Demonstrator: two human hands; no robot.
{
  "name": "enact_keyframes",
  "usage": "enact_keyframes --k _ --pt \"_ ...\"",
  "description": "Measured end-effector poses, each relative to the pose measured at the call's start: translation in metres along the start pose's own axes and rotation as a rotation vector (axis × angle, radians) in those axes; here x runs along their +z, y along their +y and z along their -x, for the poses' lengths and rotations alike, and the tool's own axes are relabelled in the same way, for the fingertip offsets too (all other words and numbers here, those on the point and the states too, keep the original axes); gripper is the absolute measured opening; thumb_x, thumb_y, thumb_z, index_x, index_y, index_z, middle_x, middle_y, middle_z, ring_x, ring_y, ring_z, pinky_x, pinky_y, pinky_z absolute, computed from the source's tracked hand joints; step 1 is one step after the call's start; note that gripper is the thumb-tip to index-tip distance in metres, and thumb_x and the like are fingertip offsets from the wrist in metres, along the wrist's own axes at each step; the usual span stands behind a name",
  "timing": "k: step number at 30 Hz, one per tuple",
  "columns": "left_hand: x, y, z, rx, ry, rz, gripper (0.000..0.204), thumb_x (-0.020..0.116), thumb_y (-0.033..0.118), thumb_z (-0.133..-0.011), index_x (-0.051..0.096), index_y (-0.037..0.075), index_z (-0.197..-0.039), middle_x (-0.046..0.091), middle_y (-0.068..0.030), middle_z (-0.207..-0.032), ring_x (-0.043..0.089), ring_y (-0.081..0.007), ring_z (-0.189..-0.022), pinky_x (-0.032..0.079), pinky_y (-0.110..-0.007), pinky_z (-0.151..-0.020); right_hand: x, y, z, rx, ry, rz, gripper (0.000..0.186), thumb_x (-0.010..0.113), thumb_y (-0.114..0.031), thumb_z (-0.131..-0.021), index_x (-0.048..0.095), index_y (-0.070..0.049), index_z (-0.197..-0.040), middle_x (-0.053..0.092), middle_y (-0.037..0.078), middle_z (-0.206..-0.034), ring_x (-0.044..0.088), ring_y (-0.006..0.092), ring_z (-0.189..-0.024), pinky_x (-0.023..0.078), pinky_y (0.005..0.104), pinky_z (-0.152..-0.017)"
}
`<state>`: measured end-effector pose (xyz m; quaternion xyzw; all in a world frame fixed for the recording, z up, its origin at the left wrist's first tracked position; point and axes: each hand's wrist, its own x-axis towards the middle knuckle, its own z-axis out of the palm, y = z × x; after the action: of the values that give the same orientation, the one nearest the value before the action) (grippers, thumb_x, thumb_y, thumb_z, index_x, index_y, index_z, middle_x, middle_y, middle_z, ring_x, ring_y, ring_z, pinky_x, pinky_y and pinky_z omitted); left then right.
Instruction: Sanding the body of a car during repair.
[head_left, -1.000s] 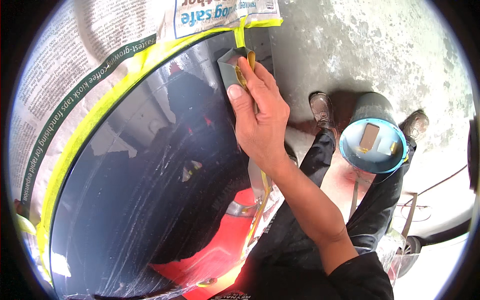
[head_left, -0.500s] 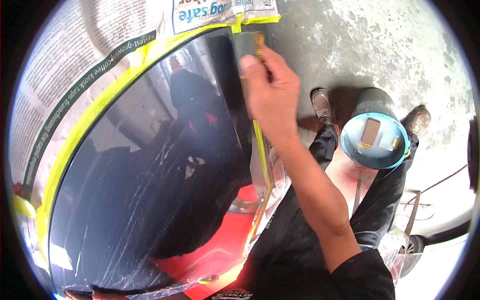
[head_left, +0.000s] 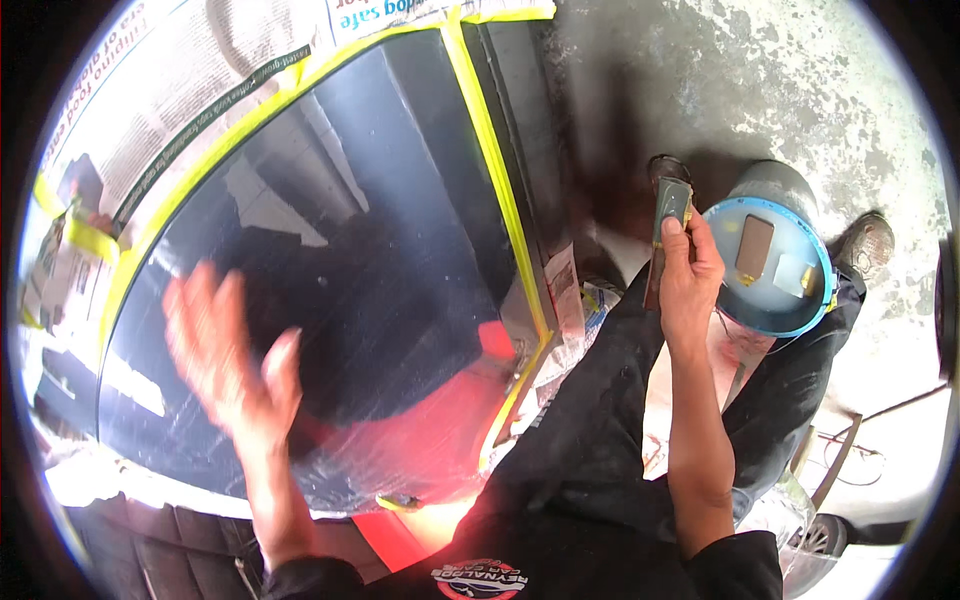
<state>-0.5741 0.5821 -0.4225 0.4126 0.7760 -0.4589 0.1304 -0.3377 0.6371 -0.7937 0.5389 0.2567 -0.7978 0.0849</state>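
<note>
My left hand [head_left: 232,370] is open, fingers spread, over a glossy dark car panel [head_left: 390,290]. It is smeared by motion, so I cannot tell whether it touches the surface. Away from the panel, at the left edge of the bucket [head_left: 713,310], my right hand [head_left: 688,275] grips a thin grey sanding block [head_left: 674,200] between thumb and fingers. Yellow masking tape [head_left: 497,180] borders the panel, and newspaper [head_left: 210,50] covers the area beyond its far left edge. The panel mirrors dark shapes and a red patch.
The bucket has a blue rim and cloudy water, with a brown rectangular block [head_left: 754,248] and a pale piece [head_left: 792,274] in it. It stands between my shoes [head_left: 866,248] on a stained concrete floor [head_left: 800,90]. A car wheel [head_left: 825,540] shows at lower right.
My right hand has left the panel's far right edge with the sanding block and moved right, beside the bucket. My left hand has come up from the lower left edge over the panel.
</note>
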Motion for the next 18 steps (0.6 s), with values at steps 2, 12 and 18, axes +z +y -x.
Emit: enact_keyframes --k 2,12,18 --pt "0.023 0.035 -0.055 0.174 -0.068 0.087 0.067 0.077 0.035 -0.094 0.058 0.002 -0.15 0.051 -0.018 -0.161 0.037 -0.0392 -0.156 0.029 -0.054 -0.126 -0.013 -0.002 0.006 -0.087 -0.03 0.059 0.037 0.065 -0.021 -0.109 0.067 -0.001 -0.139 0.066 -0.003 -0.104 0.054 0.0064 -0.093 0.045 0.0226 -0.083" --pt "0.138 0.098 -0.154 0.493 -0.207 -0.338 0.077 0.049 0.058 -0.106 0.045 0.002 -0.159 0.035 -0.0129 -0.171 0.025 -0.0283 -0.162 0.021 -0.046 -0.133 -0.049 -0.039 0.018 -0.175 -0.025 0.055 0.039 0.065 -0.021 -0.109 0.065 0.0 -0.142 0.067 -0.002 -0.106 0.056 0.0066 -0.095 0.045 0.0223 -0.086" --pt "0.147 0.13 -0.108 0.575 -0.328 -0.34 0.08 0.046 0.059 -0.107 0.042 0.0 -0.161 0.035 -0.0147 -0.171 0.024 -0.0316 -0.162 0.019 -0.046 -0.133 -0.059 -0.045 0.015 -0.116 -0.009 0.008 0.039 0.065 -0.02 -0.109 0.065 0.0 -0.142 0.065 -0.004 -0.1 0.054 0.0042 -0.085 0.043 0.0201 -0.074"
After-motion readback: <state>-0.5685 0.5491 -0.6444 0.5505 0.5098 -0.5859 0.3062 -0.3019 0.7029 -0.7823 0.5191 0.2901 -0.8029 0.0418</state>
